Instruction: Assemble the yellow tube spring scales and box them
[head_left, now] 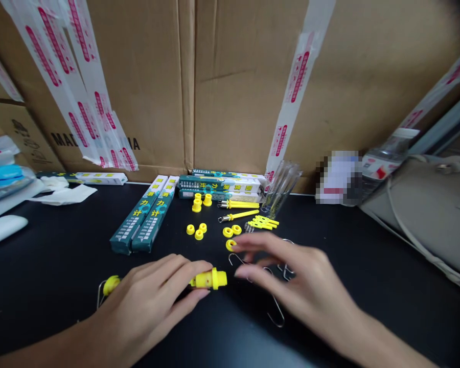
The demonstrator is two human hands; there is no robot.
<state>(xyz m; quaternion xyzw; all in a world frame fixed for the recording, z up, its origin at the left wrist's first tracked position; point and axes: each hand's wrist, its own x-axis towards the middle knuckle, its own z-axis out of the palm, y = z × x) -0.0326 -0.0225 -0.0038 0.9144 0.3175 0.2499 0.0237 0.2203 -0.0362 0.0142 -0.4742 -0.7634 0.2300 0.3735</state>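
Note:
My left hand lies over a yellow spring scale on the black table, fingers closed round its body; the yellow end cap sticks out to the right and a yellow end with a metal hook shows at the left. My right hand hovers just right of the cap with fingers spread, above several metal hooks. Beyond lie small yellow rings, yellow caps, two yellow rods and yellow flat pieces.
Two green-and-white boxes lie left of centre, more boxes against the cardboard cartons. Clear plastic tubes lean at the back. A grey bag sits right, a white object and papers left.

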